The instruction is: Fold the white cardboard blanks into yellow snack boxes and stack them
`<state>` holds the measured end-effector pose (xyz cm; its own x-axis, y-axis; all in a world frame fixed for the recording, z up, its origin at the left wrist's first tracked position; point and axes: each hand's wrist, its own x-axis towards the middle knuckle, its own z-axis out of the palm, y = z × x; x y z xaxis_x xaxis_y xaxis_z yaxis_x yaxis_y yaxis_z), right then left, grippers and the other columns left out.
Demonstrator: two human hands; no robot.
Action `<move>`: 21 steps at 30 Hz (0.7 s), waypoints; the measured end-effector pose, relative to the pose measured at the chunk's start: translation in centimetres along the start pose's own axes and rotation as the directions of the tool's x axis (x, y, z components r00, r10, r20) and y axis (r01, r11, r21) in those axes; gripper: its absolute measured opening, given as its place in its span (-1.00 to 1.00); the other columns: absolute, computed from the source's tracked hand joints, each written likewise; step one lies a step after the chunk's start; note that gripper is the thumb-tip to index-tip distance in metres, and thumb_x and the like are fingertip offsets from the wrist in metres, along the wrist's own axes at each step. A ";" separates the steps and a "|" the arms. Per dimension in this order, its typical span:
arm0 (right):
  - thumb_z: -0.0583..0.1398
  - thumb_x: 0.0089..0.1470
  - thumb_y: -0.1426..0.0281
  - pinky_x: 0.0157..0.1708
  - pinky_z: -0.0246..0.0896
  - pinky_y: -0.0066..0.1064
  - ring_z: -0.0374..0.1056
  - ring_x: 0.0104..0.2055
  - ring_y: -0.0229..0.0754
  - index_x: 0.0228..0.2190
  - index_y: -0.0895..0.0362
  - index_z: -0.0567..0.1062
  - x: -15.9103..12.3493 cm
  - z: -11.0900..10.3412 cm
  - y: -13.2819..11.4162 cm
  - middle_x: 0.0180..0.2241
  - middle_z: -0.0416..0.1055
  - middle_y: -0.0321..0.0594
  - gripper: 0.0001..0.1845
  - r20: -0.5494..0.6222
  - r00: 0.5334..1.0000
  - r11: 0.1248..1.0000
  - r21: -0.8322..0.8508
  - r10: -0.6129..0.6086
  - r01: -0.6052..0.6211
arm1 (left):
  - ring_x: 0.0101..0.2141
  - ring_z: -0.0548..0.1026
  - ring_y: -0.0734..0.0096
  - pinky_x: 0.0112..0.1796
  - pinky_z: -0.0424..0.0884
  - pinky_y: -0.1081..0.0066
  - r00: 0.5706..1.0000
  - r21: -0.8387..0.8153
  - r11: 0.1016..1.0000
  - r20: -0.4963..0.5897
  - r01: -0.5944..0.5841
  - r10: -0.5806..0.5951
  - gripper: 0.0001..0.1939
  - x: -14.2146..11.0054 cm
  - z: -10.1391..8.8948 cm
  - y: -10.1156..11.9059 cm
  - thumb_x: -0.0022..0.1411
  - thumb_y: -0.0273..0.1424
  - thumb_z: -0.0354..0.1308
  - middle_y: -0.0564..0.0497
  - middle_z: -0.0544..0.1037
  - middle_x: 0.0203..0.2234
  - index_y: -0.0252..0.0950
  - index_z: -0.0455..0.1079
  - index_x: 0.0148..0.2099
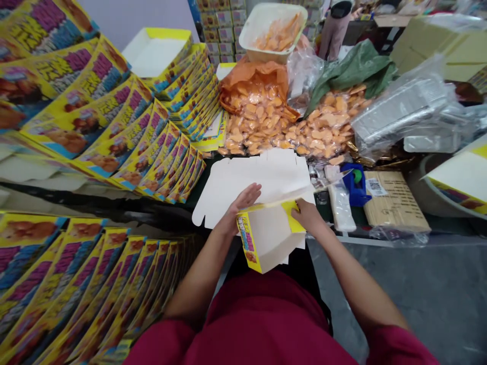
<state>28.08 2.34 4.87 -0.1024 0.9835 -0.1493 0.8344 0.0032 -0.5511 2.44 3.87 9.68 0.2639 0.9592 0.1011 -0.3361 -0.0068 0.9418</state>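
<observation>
A half-folded yellow printed carton (266, 238) stands in front of me, white inside, its lid flap raised. My left hand (239, 208) presses flat against the carton's left wall, fingers stretched out together. At the carton's right corner my right hand (308, 215) grips the yellow edge with bent fingers. Under the carton lies a flat white carton blank (243, 182) on the table.
Rows of folded yellow cartons (152, 147) overlap at the left and lower left. Bags of orange snack packets (289, 126) pile up behind, with a beige tub (251, 30) of them. A blue tape dispenser (355, 182), a brown cardboard pack (395, 200) and plastic-wrapped trays (403, 111) lie to the right.
</observation>
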 end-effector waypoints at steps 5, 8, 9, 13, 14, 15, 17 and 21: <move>0.09 0.13 0.28 -0.43 -0.01 -0.43 0.38 -0.31 -0.12 -0.33 0.12 0.38 1.2 0.0 -0.3 -0.36 0.48 -0.15 -0.84 0.045 0.995 0.989 -0.119 0.092 -0.086 | -0.54 0.46 0.47 -0.45 0.38 0.48 0.945 -0.167 0.958 -0.197 0.232 -0.263 -0.44 -2.7 1.5 -1.2 -0.27 -0.12 0.49 0.08 0.52 -0.51 -0.29 0.44 -0.24; 0.13 0.11 0.21 -0.39 0.08 -0.44 0.42 -0.22 -0.10 -0.21 0.11 0.39 2.2 -0.2 -0.8 -0.23 0.50 -0.13 -0.74 0.094 0.987 0.988 -0.096 0.129 -0.120 | -0.59 0.41 0.52 -0.49 0.36 0.51 0.938 -0.199 0.952 -0.211 0.234 -0.275 -0.52 -3.2 1.9 -1.5 -0.25 -0.20 0.49 0.12 0.48 -0.56 -0.30 0.42 -0.30; 0.15 0.10 0.24 -0.37 0.12 -0.44 0.43 -0.19 -0.10 -0.15 0.11 0.38 2.6 -0.2 -1.1 -0.18 0.50 -0.12 -0.70 0.114 0.984 0.988 -0.091 0.138 -0.128 | -0.56 0.44 0.50 -0.47 0.37 0.50 0.945 -0.201 0.952 -0.190 0.229 -0.267 -0.52 -3.2 2.1 -1.4 -0.23 -0.21 0.49 0.09 0.50 -0.53 -0.30 0.43 -0.27; 0.18 0.00 0.42 -0.30 0.19 -0.38 0.45 -0.12 0.02 -0.04 0.18 0.35 3.9 -0.1 -2.0 -0.15 0.50 0.01 -0.57 0.148 0.975 0.978 -0.157 0.164 -0.141 | -0.41 0.51 0.39 -0.36 0.41 0.47 0.963 -0.181 0.960 -0.126 0.216 -0.240 -0.53 -3.3 3.1 -1.0 -0.19 -0.25 0.47 0.02 0.54 -0.44 -0.32 0.46 -0.22; 0.18 -0.01 0.42 -0.29 0.20 -0.35 0.45 -0.12 0.06 -0.04 0.20 0.35 4.1 -0.1 -2.2 -0.16 0.50 0.04 -0.56 0.143 0.975 0.975 -0.171 0.169 -0.144 | -0.35 0.53 0.35 -0.33 0.41 0.46 0.964 -0.180 0.961 -0.125 0.210 -0.234 -0.55 -3.4 3.4 -0.8 -0.19 -0.27 0.47 0.00 0.56 -0.40 -0.31 0.46 -0.23; 0.17 -0.01 0.41 -0.29 0.21 -0.33 0.45 -0.12 0.09 -0.04 0.21 0.36 4.2 0.0 -2.3 -0.17 0.50 0.06 -0.56 0.138 0.975 0.972 -0.183 0.173 -0.147 | -0.29 0.53 0.32 -0.29 0.42 0.45 0.965 -0.181 0.962 -0.128 0.206 -0.230 -0.56 -3.5 3.7 -0.6 -0.19 -0.27 0.47 -0.02 0.57 -0.35 -0.30 0.46 -0.24; 0.15 0.02 0.38 -0.27 0.23 -0.31 0.46 -0.13 0.10 -0.05 0.20 0.37 4.2 0.1 -2.4 -0.18 0.51 0.06 -0.58 0.127 0.977 0.969 -0.204 0.170 -0.143 | -0.18 0.53 0.25 -0.23 0.42 0.41 0.963 -0.188 0.962 -0.141 0.200 -0.228 -0.56 -3.8 4.4 -0.2 -0.20 -0.28 0.47 -0.08 0.57 -0.19 -0.29 0.46 -0.25; 0.10 0.12 0.34 -0.17 0.24 -0.28 0.43 -0.07 0.09 -0.04 0.22 0.37 3.7 0.2 -2.4 -0.16 0.51 0.08 -0.63 0.112 0.988 0.968 -0.237 0.105 -0.076 | -0.03 0.47 0.14 -0.11 0.39 0.31 0.964 -0.177 0.966 -0.151 0.189 -0.217 -0.55 -4.4 5.9 0.2 -0.24 -0.28 0.49 -0.14 0.47 0.05 -0.28 0.47 -0.25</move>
<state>25.58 5.92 5.53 -0.0744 0.9520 -0.2969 0.9444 -0.0284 -0.3276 6.50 -2.05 11.29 0.1907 0.9693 -0.1550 -0.4345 0.2249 0.8721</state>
